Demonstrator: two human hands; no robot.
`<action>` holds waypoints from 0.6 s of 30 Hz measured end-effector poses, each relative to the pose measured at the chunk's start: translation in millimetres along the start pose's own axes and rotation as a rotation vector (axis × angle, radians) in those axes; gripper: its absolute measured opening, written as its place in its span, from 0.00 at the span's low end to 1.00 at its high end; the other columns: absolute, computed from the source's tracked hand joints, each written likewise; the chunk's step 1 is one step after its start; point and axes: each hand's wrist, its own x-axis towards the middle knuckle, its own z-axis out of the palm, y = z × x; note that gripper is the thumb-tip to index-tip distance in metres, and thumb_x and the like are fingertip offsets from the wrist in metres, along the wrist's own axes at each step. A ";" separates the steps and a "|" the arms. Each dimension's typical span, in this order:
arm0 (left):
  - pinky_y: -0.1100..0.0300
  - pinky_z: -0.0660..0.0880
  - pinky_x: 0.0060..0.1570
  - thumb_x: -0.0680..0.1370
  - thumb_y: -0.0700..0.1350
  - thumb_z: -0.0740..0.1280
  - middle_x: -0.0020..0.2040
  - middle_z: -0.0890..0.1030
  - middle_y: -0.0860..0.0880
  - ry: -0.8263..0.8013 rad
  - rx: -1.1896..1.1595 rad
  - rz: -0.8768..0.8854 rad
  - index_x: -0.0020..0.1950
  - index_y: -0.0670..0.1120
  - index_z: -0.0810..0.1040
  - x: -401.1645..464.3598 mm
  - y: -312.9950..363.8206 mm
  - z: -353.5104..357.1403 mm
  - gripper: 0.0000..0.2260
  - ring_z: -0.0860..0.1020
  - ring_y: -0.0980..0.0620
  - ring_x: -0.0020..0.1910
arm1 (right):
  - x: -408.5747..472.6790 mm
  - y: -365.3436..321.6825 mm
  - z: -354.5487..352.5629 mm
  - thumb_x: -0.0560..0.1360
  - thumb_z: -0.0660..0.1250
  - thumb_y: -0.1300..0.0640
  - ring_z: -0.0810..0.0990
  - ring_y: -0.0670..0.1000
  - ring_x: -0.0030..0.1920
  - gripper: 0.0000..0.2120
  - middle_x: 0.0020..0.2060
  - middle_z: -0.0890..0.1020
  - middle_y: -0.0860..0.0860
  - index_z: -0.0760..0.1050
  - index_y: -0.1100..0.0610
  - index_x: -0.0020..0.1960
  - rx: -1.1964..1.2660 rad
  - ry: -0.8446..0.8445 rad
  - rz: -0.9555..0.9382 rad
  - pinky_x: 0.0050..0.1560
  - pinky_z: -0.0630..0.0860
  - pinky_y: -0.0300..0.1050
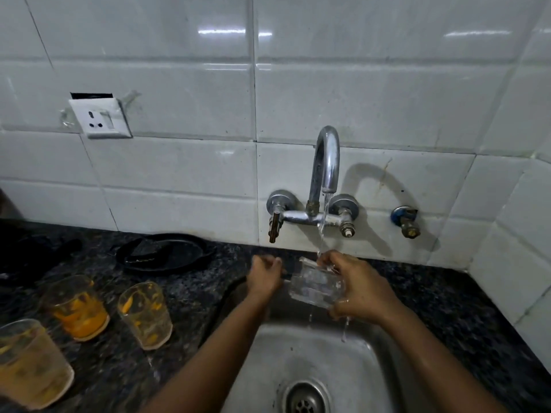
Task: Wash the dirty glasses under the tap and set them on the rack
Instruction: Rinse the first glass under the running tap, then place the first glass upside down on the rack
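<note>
My right hand (356, 289) grips a clear glass (316, 286), tilted on its side over the steel sink (366, 362), right under the running stream from the chrome tap (326, 162). Water drips off the glass into the basin. My left hand (264, 275) hovers just left of the glass, fingers loosely curled, holding nothing. Three dirty glasses with orange residue stand on the dark counter at the left: one (78, 308), one (146, 315), and one at the edge of view (31, 363). No rack is in view.
A black pan (164, 253) lies on the granite counter (447, 308) behind the dirty glasses. Dark items sit at the far left. A wall socket (100, 118) is on the white tiles, a small valve (407, 220) right of the tap. The drain (305, 397) is below.
</note>
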 end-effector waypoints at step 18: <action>0.58 0.75 0.43 0.72 0.46 0.68 0.41 0.79 0.46 -0.352 0.362 -0.027 0.43 0.43 0.78 -49.2 -14.7 -63.4 0.06 0.76 0.50 0.41 | -14.1 -106.3 -24.8 0.56 0.77 0.42 0.77 0.52 0.48 0.31 0.48 0.81 0.51 0.74 0.55 0.54 -0.148 0.053 -0.253 0.49 0.76 0.48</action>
